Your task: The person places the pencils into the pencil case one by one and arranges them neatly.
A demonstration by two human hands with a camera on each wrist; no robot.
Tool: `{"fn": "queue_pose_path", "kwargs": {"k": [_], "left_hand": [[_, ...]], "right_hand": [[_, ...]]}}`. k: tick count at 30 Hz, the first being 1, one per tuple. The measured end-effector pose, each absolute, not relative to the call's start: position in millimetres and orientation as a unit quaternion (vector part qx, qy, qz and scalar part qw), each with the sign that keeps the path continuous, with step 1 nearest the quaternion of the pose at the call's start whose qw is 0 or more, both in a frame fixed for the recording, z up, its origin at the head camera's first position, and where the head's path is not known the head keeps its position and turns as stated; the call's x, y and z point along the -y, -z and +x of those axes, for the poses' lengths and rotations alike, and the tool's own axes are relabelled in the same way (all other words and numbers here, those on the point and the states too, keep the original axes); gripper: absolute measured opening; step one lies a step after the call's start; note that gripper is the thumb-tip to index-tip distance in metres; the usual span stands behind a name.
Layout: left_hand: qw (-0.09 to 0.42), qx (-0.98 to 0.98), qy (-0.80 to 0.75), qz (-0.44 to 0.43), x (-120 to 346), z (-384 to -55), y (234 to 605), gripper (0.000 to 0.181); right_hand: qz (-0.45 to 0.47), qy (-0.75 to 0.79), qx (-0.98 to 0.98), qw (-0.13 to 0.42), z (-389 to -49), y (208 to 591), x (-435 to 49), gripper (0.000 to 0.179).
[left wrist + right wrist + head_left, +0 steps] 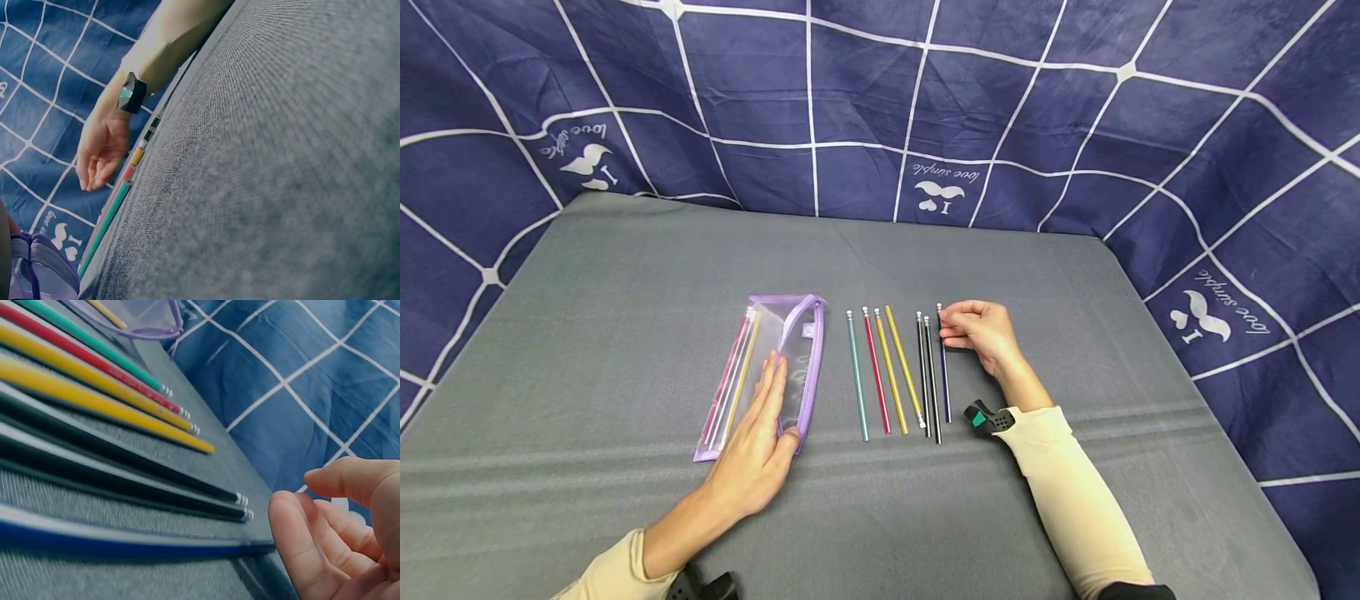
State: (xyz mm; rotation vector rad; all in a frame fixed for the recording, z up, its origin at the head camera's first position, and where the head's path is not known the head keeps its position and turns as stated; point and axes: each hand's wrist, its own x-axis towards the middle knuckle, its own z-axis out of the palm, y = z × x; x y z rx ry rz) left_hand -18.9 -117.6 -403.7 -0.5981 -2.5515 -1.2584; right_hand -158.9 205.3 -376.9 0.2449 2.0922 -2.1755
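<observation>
My left hand (748, 458) lies with straight fingers across a clear pencil case (808, 392) with purple trim. Inside the case, at its left, are several pencils (730, 383). My right hand (983, 333) is beside the upper end of a blue pencil (945, 383); its thumb and index tips stand apart in the right wrist view, with the index finger by the pencil's end. Left of it lie two black pencils (932, 383), two yellow pencils (904, 367), a red pencil (876, 371) and a teal pencil (857, 375), roughly parallel.
The grey cloth-covered table (662, 258) spreads around the case and pencils. A blue curtain (865, 100) with white grid lines hangs behind it and at both sides. A dark wrist device (988, 417) sits at the right sleeve's cuff.
</observation>
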Motion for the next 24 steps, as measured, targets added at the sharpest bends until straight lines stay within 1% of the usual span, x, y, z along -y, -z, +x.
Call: {"fn": "queue_pose_path", "kwargs": {"k": [4, 14, 24], "left_hand": [[0.119, 0.871, 0.43, -0.206, 118, -19, 404, 0.085], [0.12, 0.87, 0.429, -0.209, 118, -19, 405, 0.085], [0.12, 0.871, 0.429, -0.209, 118, -19, 404, 0.085]], "right_hand": [[0.085, 0.704, -0.702, 0.058, -160, 380, -208, 0.008], [0.096, 0.667, -0.735, 0.081, -161, 386, -214, 0.014], [0.092, 0.624, -0.769, 0.103, -160, 383, -216, 0.018]]}}
